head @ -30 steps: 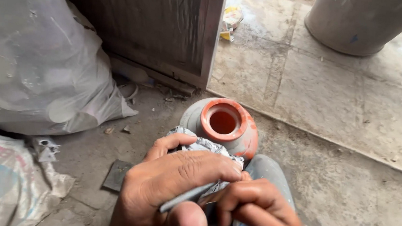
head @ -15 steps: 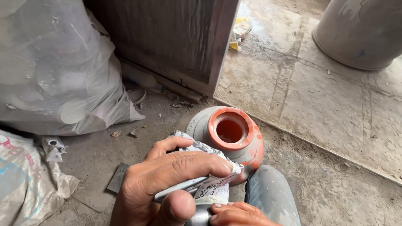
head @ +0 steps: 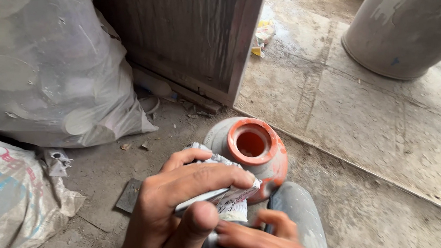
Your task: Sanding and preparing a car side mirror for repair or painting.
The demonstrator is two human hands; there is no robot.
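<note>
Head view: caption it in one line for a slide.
Left hand presses a crumpled paper against an orange-rimmed clay pot steadied by the right hand.

Large translucent grey plastic sack [head: 52, 70] of pale discs at upper left against the wooden panel; woven white sack [head: 10, 198] with red and blue print at lower left; small yellow-and-white wrapper [head: 261, 38] on the stone floor by the panel's far edge.
</note>
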